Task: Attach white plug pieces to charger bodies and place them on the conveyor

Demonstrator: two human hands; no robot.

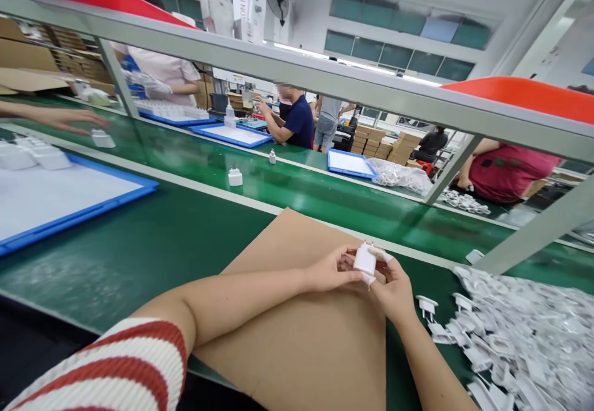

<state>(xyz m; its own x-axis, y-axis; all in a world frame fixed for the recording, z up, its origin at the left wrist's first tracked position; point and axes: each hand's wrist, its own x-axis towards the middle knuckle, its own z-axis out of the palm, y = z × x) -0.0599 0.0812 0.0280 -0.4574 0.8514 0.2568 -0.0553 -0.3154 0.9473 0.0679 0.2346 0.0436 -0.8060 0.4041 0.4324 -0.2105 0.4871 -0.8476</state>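
Observation:
A white two-pin plug charger point(365, 260) is held upright between my hands, its pins pointing up, above a sheet of brown cardboard point(325, 349). My left hand point(335, 270) grips it from the left, thumb along the lower edge. From the right, my right hand point(392, 284) closes on the same charger, with white covers on the thumb and a finger. Right of my right forearm lies a heap of white plug pieces with pins point(505, 343), partly on clear plastic. Some fingers are hidden behind the charger.
Ahead runs a green conveyor belt point(288, 194) carrying a white charger point(235, 177) and a smaller one farther off. A blue-rimmed tray point(116, 203) with chargers stands left. Another person's hand point(69, 119) reaches in there. A metal frame point(297, 67) crosses above; several co-workers sit beyond.

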